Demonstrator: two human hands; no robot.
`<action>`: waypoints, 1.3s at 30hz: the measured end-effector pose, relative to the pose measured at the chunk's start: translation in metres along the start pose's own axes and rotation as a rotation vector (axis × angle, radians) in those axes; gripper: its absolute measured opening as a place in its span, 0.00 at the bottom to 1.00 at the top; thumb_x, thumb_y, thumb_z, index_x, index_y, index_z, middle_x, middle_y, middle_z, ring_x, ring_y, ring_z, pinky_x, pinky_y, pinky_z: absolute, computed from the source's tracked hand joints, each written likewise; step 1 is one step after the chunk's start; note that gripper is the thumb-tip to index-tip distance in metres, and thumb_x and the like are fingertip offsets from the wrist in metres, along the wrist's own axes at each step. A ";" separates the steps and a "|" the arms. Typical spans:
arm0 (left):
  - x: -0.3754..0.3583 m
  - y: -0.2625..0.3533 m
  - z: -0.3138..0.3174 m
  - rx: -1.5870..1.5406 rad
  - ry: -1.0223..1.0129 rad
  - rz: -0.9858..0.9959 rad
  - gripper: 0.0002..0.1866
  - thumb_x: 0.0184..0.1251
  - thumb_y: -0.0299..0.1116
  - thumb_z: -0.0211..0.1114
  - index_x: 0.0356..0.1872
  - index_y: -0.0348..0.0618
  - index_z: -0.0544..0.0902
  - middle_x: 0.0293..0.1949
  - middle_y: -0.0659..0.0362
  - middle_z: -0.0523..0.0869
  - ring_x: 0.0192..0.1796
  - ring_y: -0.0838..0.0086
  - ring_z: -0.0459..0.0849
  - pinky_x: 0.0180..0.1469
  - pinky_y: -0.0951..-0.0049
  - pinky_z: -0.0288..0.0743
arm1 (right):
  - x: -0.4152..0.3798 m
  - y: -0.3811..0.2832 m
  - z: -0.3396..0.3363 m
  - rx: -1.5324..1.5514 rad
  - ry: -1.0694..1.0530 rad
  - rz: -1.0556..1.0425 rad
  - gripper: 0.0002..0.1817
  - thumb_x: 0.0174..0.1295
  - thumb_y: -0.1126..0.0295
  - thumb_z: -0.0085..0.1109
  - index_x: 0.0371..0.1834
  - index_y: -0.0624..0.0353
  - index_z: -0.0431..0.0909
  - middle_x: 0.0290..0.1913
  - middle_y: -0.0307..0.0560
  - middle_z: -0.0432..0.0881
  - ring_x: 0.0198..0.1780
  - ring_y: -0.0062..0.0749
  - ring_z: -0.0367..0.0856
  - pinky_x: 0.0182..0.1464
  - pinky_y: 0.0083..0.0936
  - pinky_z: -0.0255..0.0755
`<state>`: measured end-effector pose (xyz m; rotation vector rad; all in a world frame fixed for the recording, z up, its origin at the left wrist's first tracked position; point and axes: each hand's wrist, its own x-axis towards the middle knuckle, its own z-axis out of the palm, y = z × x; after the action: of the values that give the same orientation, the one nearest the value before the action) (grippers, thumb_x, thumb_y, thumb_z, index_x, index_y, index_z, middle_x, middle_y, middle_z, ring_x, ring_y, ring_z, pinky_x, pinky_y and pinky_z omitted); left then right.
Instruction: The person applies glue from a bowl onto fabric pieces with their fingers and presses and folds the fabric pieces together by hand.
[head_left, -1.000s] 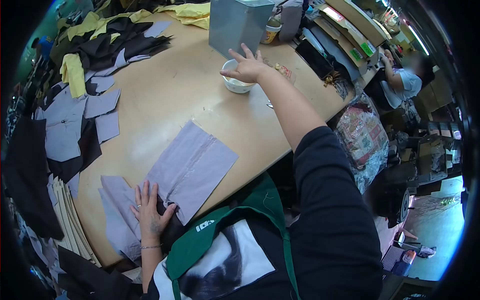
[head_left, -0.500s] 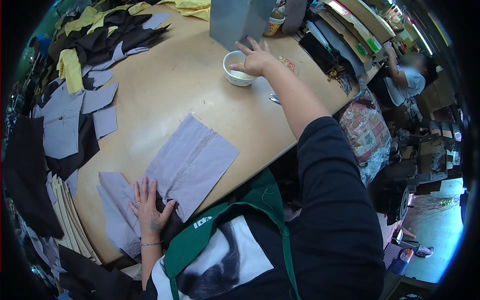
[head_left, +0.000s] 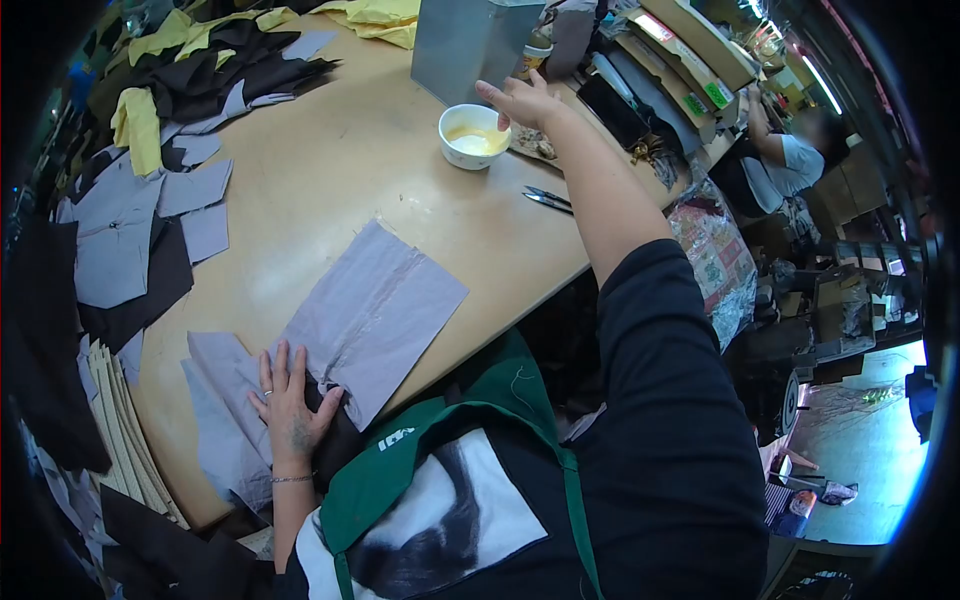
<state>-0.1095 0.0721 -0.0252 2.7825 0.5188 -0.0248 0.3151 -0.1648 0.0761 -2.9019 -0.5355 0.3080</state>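
Observation:
My left hand [head_left: 292, 408] lies flat with fingers spread on grey-lilac fabric, between a folded piece [head_left: 222, 400] and a larger seamed panel [head_left: 375, 310]. Dark cloth shows beneath the palm. Across the table, my right hand [head_left: 528, 105] is stretched out beside a white bowl [head_left: 472, 152] with a pale yellowish residue inside. Its fingers are apart and nothing shows between them. The thumb is at the bowl's right rim; whether it touches is hard to tell. Thread snips [head_left: 547, 198] lie near my right forearm.
A grey metal box [head_left: 470, 50] stands behind the bowl, with a paper cup [head_left: 533, 60] beside it. Dark, grey and yellow cloth pieces [head_left: 120, 235] crowd the left side. Cardboard boxes [head_left: 680, 60] sit at the back right. Another person [head_left: 785, 165] sits beyond the table.
My right hand has moved from above the bowl to its right side, uncovering more of the bowl's inside and the snips. My left hand remains on the fabric. The view has shifted slightly.

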 end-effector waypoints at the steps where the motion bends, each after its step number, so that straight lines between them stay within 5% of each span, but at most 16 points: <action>1: -0.001 -0.001 0.001 -0.006 0.007 0.005 0.40 0.49 0.57 0.65 0.65 0.52 0.68 0.71 0.60 0.57 0.74 0.58 0.48 0.60 0.27 0.40 | 0.000 0.001 0.000 -0.010 -0.011 0.018 0.47 0.55 0.25 0.27 0.34 0.56 0.86 0.74 0.45 0.49 0.76 0.45 0.29 0.68 0.62 0.26; 5: 0.001 -0.002 0.003 -0.041 0.003 0.014 0.40 0.50 0.57 0.65 0.64 0.51 0.68 0.70 0.59 0.58 0.73 0.57 0.48 0.60 0.27 0.41 | -0.024 -0.006 -0.003 -0.482 0.069 0.060 0.47 0.54 0.24 0.30 0.62 0.51 0.71 0.74 0.43 0.49 0.76 0.43 0.29 0.67 0.65 0.29; 8: 0.007 -0.007 0.001 -0.113 -0.038 -0.003 0.40 0.49 0.58 0.66 0.64 0.52 0.68 0.70 0.59 0.59 0.73 0.55 0.50 0.59 0.26 0.42 | -0.042 -0.019 -0.016 -0.518 0.234 0.117 0.39 0.55 0.31 0.44 0.58 0.49 0.75 0.75 0.40 0.46 0.76 0.42 0.29 0.67 0.66 0.31; 10: 0.007 -0.011 0.003 -0.171 -0.014 0.020 0.38 0.50 0.57 0.66 0.63 0.53 0.69 0.69 0.58 0.60 0.73 0.55 0.49 0.58 0.24 0.41 | -0.067 -0.038 -0.003 -0.465 0.331 -0.092 0.26 0.60 0.42 0.49 0.50 0.46 0.81 0.69 0.49 0.59 0.73 0.51 0.44 0.67 0.58 0.39; 11: 0.005 -0.012 0.002 -0.176 0.000 0.034 0.37 0.51 0.56 0.65 0.62 0.53 0.70 0.70 0.59 0.60 0.73 0.56 0.48 0.58 0.24 0.41 | -0.065 -0.025 0.022 -0.329 0.427 -0.400 0.20 0.60 0.48 0.54 0.47 0.48 0.82 0.66 0.51 0.65 0.69 0.54 0.54 0.69 0.47 0.45; 12: 0.005 -0.014 0.005 -0.166 0.018 0.044 0.37 0.50 0.56 0.66 0.62 0.52 0.71 0.70 0.59 0.59 0.73 0.57 0.48 0.59 0.24 0.39 | -0.083 -0.037 0.047 -0.101 0.544 -0.721 0.18 0.55 0.50 0.62 0.43 0.49 0.81 0.64 0.53 0.68 0.68 0.57 0.56 0.65 0.48 0.54; 13: 0.000 -0.016 0.005 -0.174 0.006 0.026 0.37 0.50 0.56 0.66 0.62 0.52 0.71 0.70 0.59 0.59 0.73 0.57 0.48 0.59 0.24 0.39 | -0.122 -0.069 0.064 0.209 0.286 -0.764 0.16 0.52 0.58 0.66 0.44 0.48 0.81 0.62 0.54 0.68 0.65 0.53 0.62 0.64 0.41 0.57; 18: 0.004 -0.016 -0.004 -0.197 -0.059 0.037 0.39 0.47 0.55 0.67 0.63 0.51 0.70 0.71 0.59 0.57 0.74 0.57 0.45 0.59 0.23 0.40 | -0.216 -0.142 0.166 0.343 0.042 -1.018 0.20 0.49 0.75 0.63 0.48 0.45 0.80 0.65 0.51 0.64 0.67 0.51 0.60 0.66 0.40 0.56; 21: 0.007 -0.016 -0.013 -0.176 -0.144 0.034 0.41 0.47 0.55 0.67 0.64 0.52 0.68 0.72 0.58 0.54 0.74 0.55 0.43 0.58 0.22 0.39 | -0.222 -0.150 0.189 0.376 0.112 -0.986 0.20 0.50 0.72 0.61 0.47 0.39 0.80 0.65 0.49 0.65 0.67 0.52 0.59 0.65 0.46 0.55; 25: 0.004 -0.001 -0.006 -0.198 -0.083 -0.055 0.42 0.48 0.56 0.66 0.66 0.52 0.66 0.72 0.54 0.51 0.74 0.51 0.40 0.57 0.21 0.41 | -0.222 -0.154 0.202 0.673 0.118 -0.875 0.24 0.46 0.79 0.59 0.49 0.46 0.79 0.65 0.55 0.63 0.66 0.54 0.60 0.65 0.43 0.57; 31: -0.007 0.000 -0.008 -0.031 -0.114 -0.047 0.42 0.49 0.56 0.66 0.68 0.62 0.61 0.73 0.54 0.47 0.74 0.49 0.39 0.56 0.20 0.43 | -0.224 -0.153 0.197 0.650 0.168 -0.829 0.30 0.42 0.81 0.57 0.53 0.47 0.76 0.67 0.59 0.58 0.66 0.56 0.59 0.66 0.43 0.56; 34: -0.001 -0.016 -0.024 -0.020 -0.242 -0.056 0.41 0.50 0.53 0.66 0.69 0.70 0.59 0.74 0.55 0.45 0.74 0.50 0.38 0.57 0.21 0.44 | -0.224 -0.155 0.196 0.560 0.185 -0.879 0.30 0.41 0.82 0.57 0.52 0.46 0.77 0.68 0.59 0.56 0.67 0.56 0.57 0.66 0.43 0.56; 39: 0.009 -0.012 -0.027 -0.066 -0.289 -0.084 0.39 0.49 0.41 0.63 0.67 0.65 0.62 0.74 0.52 0.45 0.74 0.48 0.38 0.59 0.22 0.43 | -0.224 -0.154 0.200 0.433 0.246 -0.953 0.29 0.42 0.82 0.56 0.50 0.43 0.78 0.68 0.58 0.56 0.68 0.56 0.56 0.67 0.44 0.55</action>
<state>-0.1067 0.0938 -0.0034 2.6289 0.5492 -0.4145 0.0127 -0.0792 -0.0466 -1.9469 -1.4683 -0.0724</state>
